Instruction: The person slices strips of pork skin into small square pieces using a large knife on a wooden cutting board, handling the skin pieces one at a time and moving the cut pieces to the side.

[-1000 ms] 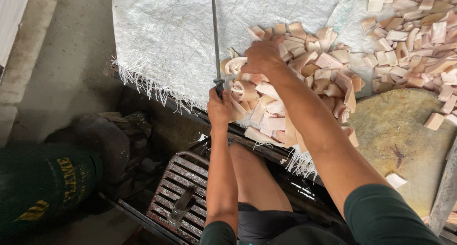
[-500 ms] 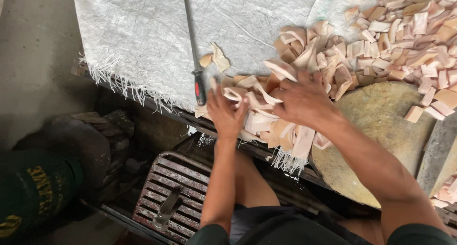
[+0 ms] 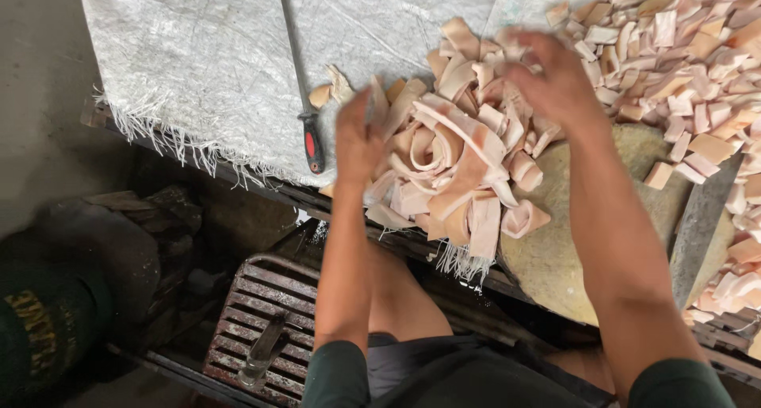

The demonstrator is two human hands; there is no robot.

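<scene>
Both hands deep in a heap of pale pink strips

Left hand (image 3: 358,142) presses open-fingered on the pile of strips (image 3: 456,166) lying on the white woven sack (image 3: 198,51), just beside the sharpening steel (image 3: 300,75). Right hand (image 3: 555,79) is blurry over the pile's far side, so its grip can't be told.

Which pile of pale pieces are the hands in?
The near pile of long curled strips, at the sack's frayed edge; the far pile is small cut squares.
</scene>
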